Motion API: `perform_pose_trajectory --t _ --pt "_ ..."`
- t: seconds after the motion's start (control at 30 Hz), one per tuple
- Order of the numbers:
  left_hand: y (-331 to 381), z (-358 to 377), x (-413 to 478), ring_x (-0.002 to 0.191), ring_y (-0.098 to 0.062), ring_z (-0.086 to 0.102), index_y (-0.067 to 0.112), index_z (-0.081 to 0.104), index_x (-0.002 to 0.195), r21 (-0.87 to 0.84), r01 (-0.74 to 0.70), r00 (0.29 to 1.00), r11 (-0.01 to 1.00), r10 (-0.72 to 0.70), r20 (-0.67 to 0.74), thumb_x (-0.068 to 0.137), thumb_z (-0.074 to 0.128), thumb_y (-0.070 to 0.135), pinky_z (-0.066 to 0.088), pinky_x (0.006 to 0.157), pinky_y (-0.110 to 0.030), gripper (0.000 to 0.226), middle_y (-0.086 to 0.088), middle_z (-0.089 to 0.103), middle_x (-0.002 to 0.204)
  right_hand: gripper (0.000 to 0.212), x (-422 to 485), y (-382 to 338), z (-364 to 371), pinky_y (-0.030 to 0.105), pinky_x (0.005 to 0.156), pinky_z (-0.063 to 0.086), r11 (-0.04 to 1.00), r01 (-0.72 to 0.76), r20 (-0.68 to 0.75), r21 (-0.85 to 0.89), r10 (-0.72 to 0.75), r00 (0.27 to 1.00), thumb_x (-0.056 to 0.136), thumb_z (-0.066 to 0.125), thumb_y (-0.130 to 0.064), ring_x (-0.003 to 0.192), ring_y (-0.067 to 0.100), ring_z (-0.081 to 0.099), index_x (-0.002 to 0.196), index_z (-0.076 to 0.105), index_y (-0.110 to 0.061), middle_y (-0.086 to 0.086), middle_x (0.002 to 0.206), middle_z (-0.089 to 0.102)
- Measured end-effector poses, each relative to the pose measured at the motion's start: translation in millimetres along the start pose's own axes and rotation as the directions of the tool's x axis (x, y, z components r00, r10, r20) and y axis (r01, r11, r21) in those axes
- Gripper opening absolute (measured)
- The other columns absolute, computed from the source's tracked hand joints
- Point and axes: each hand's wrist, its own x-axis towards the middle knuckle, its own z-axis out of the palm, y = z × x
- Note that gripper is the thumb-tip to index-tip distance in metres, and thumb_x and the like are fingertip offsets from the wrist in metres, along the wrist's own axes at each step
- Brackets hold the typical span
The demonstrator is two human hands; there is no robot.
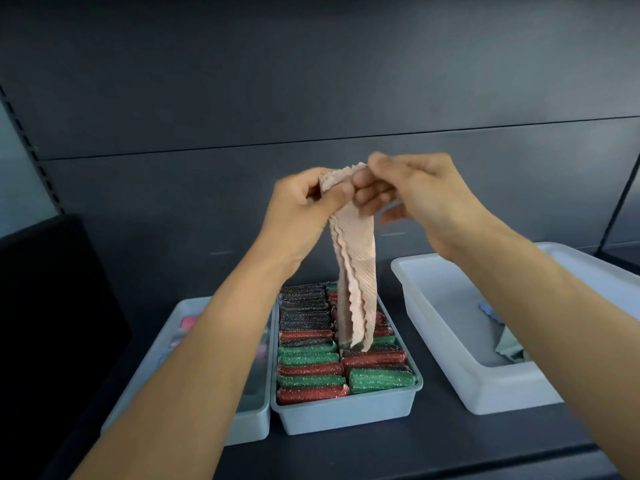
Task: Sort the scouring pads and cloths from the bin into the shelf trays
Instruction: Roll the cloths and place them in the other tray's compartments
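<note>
A pale pink ribbed cloth (356, 271) hangs folded above the middle tray. My left hand (298, 209) pinches its top edge from the left and my right hand (412, 192) pinches the same edge from the right, both held up in front of the shelf's back wall. The cloth's lower end dangles just over the scouring pads (311, 358), which stand in rows of black, red and green in the middle grey tray (346, 414).
A grey tray (249, 427) at the left holds pink and blue cloths, mostly hidden by my left forearm. A larger white bin (485, 382) at the right holds a few cloths. A black box (52, 306) stands at the far left on the dark shelf.
</note>
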Motion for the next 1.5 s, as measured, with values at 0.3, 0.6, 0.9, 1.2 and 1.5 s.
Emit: perform_pose_trajectory --t 0.3,0.6,0.9,1.2,1.5 --pt "0.7 -2.0 -2.0 0.093 -0.017 0.067 0.010 0.066 0.112 -0.273 0.089 0.995 0.958 -0.071 0.073 0.095 0.055 0.036 0.055 0.084 -0.035 0.033 -0.009 0.071 0.102 0.026 7.1 16.9 0.4 0.037 0.081 0.057 0.997 -0.041 0.156 0.062 0.031 0.987 0.079 0.074 -0.005 0.085 0.020 0.071 0.104 0.070 -0.002 0.010 0.098 0.074" --pt "-56.3 33.1 -58.5 0.102 -0.028 0.070 0.001 0.071 0.107 -0.203 0.555 0.831 0.806 -0.530 0.169 0.089 0.067 0.037 0.046 0.104 -0.051 0.040 -0.013 0.075 0.104 0.018 12.0 27.7 -1.8 0.032 0.070 0.058 0.998 -0.034 0.085 0.045 0.030 0.996 0.079 0.075 -0.006 0.077 0.016 0.072 0.096 0.070 -0.005 0.003 0.086 0.075" --pt "-62.0 28.5 -61.1 0.094 -0.034 0.071 -0.001 0.056 0.127 -0.523 0.777 0.591 0.351 -0.692 0.413 0.103 0.029 0.029 0.054 0.080 -0.041 0.047 -0.023 0.070 0.110 0.016 -10.8 47.0 -7.6 0.023 0.070 0.056 0.982 0.187 0.139 -0.009 -0.184 0.973 0.078 0.075 -0.001 0.080 0.014 0.072 0.093 0.072 0.001 0.002 0.088 0.076" --pt "-67.7 15.9 -48.2 0.082 -0.032 0.072 0.002 0.059 0.122 -0.596 0.726 0.616 0.345 -0.711 0.340 0.093 0.054 0.052 0.059 0.075 -0.044 0.058 -0.021 0.071 0.098 0.025 -46.6 98.4 -5.5 0.042 0.084 0.052 0.810 0.472 0.420 -0.347 -0.315 0.851 0.067 0.076 -0.015 0.100 0.013 0.065 0.091 0.077 -0.020 -0.007 0.097 0.073" --pt "-74.6 16.9 -51.4 0.092 -0.028 0.064 0.000 0.060 0.111 -0.524 0.762 0.586 0.380 -0.749 0.310 0.102 0.041 0.018 0.052 0.089 -0.042 0.027 -0.018 0.066 0.099 0.060 -49.9 117.6 -10.6 0.037 0.097 0.040 0.229 0.772 0.660 -0.593 -0.411 0.629 0.068 0.066 -0.009 0.130 0.015 0.044 0.127 0.059 -0.023 -0.006 0.139 0.054"
